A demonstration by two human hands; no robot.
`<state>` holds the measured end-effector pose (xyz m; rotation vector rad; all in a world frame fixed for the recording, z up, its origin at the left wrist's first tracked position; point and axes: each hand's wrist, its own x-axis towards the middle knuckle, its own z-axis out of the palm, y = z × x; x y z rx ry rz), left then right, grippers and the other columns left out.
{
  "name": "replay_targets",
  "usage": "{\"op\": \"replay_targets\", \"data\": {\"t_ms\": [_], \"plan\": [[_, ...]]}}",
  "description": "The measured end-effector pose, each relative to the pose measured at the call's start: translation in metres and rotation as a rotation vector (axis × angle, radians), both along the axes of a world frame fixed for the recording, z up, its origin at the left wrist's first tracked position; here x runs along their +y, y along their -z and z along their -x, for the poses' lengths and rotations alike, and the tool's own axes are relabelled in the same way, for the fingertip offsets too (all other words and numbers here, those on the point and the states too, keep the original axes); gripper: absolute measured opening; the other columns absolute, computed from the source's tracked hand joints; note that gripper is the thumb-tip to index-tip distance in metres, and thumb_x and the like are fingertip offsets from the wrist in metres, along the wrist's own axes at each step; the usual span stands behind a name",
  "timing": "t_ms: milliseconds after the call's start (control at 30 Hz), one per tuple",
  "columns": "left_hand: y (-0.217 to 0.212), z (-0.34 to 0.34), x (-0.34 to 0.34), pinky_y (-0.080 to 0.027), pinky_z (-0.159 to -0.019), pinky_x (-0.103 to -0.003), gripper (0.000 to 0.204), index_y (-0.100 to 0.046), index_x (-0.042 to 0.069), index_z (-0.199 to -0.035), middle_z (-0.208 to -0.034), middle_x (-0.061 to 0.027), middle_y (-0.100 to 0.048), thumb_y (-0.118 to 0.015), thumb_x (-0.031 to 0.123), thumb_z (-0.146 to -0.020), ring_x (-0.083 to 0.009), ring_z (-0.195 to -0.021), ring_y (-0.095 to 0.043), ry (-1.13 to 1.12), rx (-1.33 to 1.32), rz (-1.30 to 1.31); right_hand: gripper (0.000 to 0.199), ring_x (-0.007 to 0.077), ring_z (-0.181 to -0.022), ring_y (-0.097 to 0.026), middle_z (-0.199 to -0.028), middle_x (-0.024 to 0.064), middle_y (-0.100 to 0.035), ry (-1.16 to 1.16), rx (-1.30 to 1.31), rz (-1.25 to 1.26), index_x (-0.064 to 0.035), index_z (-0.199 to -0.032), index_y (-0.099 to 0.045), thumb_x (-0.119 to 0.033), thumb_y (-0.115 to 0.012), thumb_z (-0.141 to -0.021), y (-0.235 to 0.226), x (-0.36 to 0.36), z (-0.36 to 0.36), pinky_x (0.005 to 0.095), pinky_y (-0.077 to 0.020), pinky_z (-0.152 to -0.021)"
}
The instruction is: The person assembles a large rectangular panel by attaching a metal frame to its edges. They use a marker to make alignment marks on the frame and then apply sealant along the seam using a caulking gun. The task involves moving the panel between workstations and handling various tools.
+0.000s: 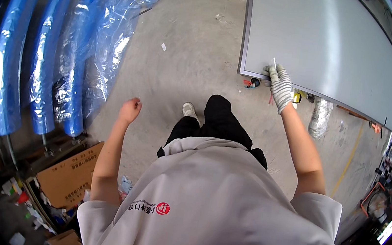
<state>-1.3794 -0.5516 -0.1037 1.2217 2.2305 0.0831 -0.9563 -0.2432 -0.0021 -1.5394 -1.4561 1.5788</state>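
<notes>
My right hand (281, 86), in a grey-and-white striped glove, is at the near left corner of a large grey framed panel (296, 36). A thin white stick (274, 62) pokes up from its fingertips, over the panel's surface. The kind of stick is too small to tell. Away from the panel, my bare left hand (131, 109) hangs at my left side with its fingers curled. Whatever those fingers hold, if anything, is hidden.
Blue film-wrapped rolls (12, 53) stand in a row at the left, beside loose blue plastic film (112, 47). A cardboard box (70, 175) is at the lower left. Below the panel's near edge are a silvery wrapped leg (320, 119) and a yellow item (297, 97).
</notes>
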Motion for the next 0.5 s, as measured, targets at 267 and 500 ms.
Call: {"op": "replay_targets", "data": {"t_ms": [267,500], "plan": [[-0.108,-0.073,0.275,-0.046,-0.083,-0.038,0.028,-0.059,0.004,-0.104,-0.103,-0.0115,-0.061,-0.062,0.016,-0.080,-0.0283,-0.101,-0.056,0.673,-0.197,-0.443,0.029,0.0096,-0.079,-0.059,-0.092,0.0038,-0.063,0.091,0.315,0.101,-0.0034,-0.101,-0.059,-0.030,-0.048,-0.094,-0.001,-0.054,0.023,0.0221,-0.0480,-0.067],[-0.154,-0.179,0.349,-0.030,-0.105,-0.043,0.059,-0.048,0.007,-0.125,-0.130,-0.0086,-0.046,-0.067,0.018,-0.070,-0.0251,-0.122,-0.041,1.670,-0.086,-0.530,0.029,0.0098,-0.073,-0.058,-0.087,0.0069,-0.064,0.658,0.404,0.136,-0.0006,-0.095,-0.058,-0.028,-0.051,-0.094,-0.015,-0.072,0.019,0.0225,-0.0474,-0.067]]}}
